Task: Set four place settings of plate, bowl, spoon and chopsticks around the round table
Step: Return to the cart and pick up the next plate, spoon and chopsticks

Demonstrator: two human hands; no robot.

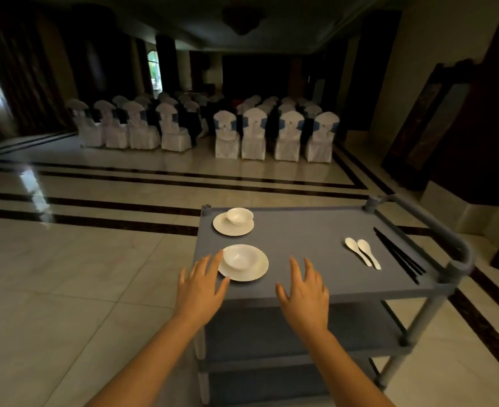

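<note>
A grey service cart [307, 239] stands before me. On its top, near left, a white bowl [240, 257] sits on a white plate [257, 270]. Farther back, a second bowl [239, 215] rests on another plate [226, 228]. Two white spoons [362, 252] lie side by side at the right, with black chopsticks [397, 255] along the right rim. My left hand [202, 284] is open, its fingers at the near plate's left edge. My right hand [305, 290] hovers open over the cart top, right of that plate. No round table is in view.
The cart has lower shelves [286, 330] and a handle rail [436, 227] on its right side. Polished tiled floor [81, 274] surrounds it. Rows of white-covered chairs [242, 133] fill the dim hall at the back. A dark wooden door [427, 121] is at the right.
</note>
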